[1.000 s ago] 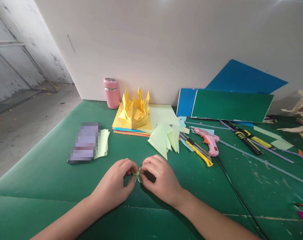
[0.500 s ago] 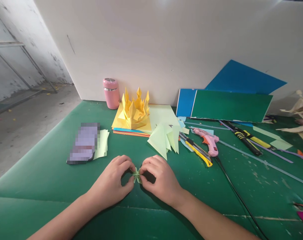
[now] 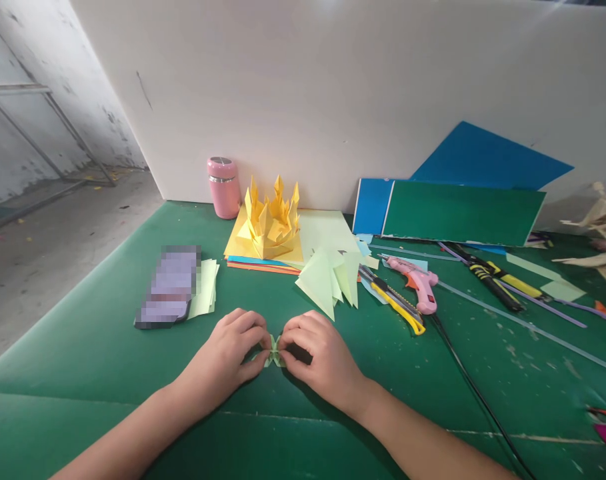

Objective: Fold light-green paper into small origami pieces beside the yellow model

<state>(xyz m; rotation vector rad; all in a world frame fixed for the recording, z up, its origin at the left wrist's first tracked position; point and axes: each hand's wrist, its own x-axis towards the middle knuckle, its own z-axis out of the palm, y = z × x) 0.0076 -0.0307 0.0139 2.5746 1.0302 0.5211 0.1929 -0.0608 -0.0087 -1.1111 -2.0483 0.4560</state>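
A small light-green folded paper (image 3: 274, 353) lies low over the green table, pinched from both sides. My left hand (image 3: 231, 350) is closed on its left side between thumb and fingertips. On the opposite side, my right hand (image 3: 320, 357) grips it the same way. The fingers hide much of the paper's outline. Just beyond my right hand lie several light-green folded paper triangles (image 3: 315, 283). Behind them a yellow folded-paper crown (image 3: 267, 233) stands on a stack of coloured sheets (image 3: 237, 263).
A phone (image 3: 167, 287) rests on light-green paper slips (image 3: 206, 287) at left. A pink flask (image 3: 224, 190) stands at the back. To the right lie a yellow utility knife (image 3: 400, 308), a pink glue gun (image 3: 419, 283) with its cord (image 3: 475, 390), and strips. Boards (image 3: 463, 210) lean behind.
My left thumb and fingertips have come closer together on the folded paper. My right hand stays almost where it was. The other things have not moved.
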